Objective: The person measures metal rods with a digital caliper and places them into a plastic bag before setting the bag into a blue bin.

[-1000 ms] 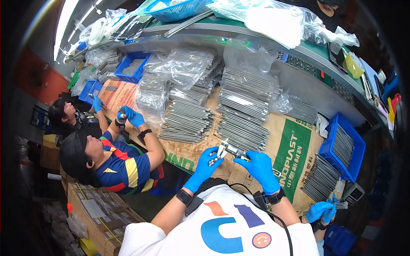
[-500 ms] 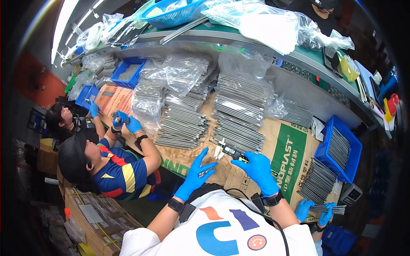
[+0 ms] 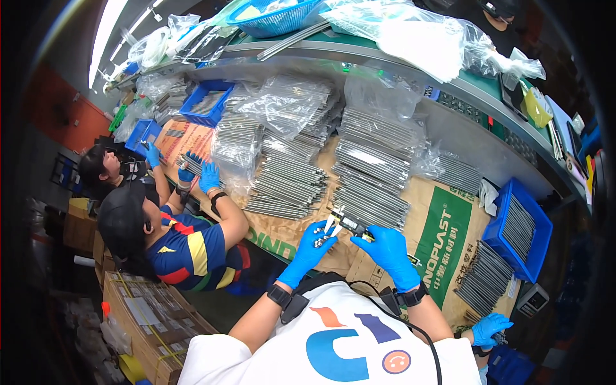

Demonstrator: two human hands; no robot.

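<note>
My right hand [image 3: 390,254], in a blue glove, is closed on a digital caliper [image 3: 350,224] whose jaws point left. My left hand [image 3: 307,255], also gloved in blue, is closed around several thin metal rods [image 3: 319,241], seen almost end-on. Their ends sit close to the caliper jaws; I cannot tell whether they touch. Just beyond my hands lie two heaps of long metal rods, a left heap [image 3: 285,184] and a right heap [image 3: 372,168], partly under clear plastic bags [image 3: 289,106].
Brown paper with a green printed panel [image 3: 438,237] covers the table. A blue bin [image 3: 511,192] of rods stands at the right, beside a rod pile [image 3: 480,277]. Co-workers sit left, one holding rods [image 3: 192,165]; another's gloved hand [image 3: 491,329] is at lower right. A shelf [image 3: 398,64] runs behind.
My left hand has moved right and up, bringing the rods to the caliper jaws. The caliper stays in my right hand. The co-worker's hands at lower right have shifted with their rods.
</note>
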